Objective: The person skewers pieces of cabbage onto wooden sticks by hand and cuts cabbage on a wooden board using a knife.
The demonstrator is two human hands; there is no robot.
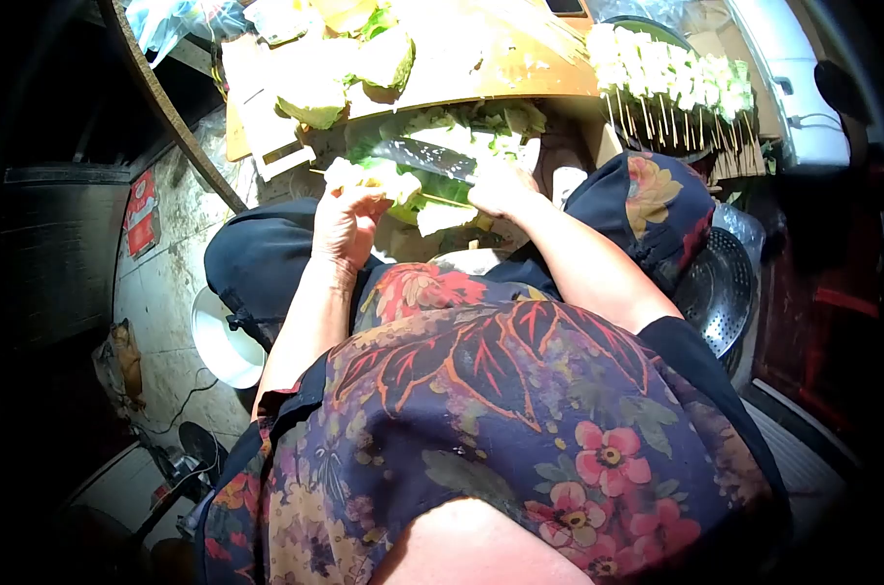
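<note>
My left hand (pixel 347 222) is closed around pale green cabbage pieces (pixel 369 178) threaded on a thin skewer (pixel 446 201). The skewer's far end reaches toward my right hand (pixel 503 188), and I cannot tell whether those fingers touch it. That hand is closed on a knife (pixel 424 156), whose wide dark blade points left above the leaves and carries small white bits. Under both hands, cut cabbage leaves (pixel 505 127) lie in a wide container between my knees, its shape mostly hidden. A loose leaf piece (pixel 444 217) hangs below the skewer.
Cabbage chunks (pixel 385 60) sit on a sunlit wooden board (pixel 520 83) ahead. Several finished cabbage skewers (pixel 671 73) are stacked at the right back. A white bucket (pixel 230 336) stands left of my leg, and a metal colander (pixel 720 292) lies right. A curved metal bar (pixel 159 97) crosses the upper left.
</note>
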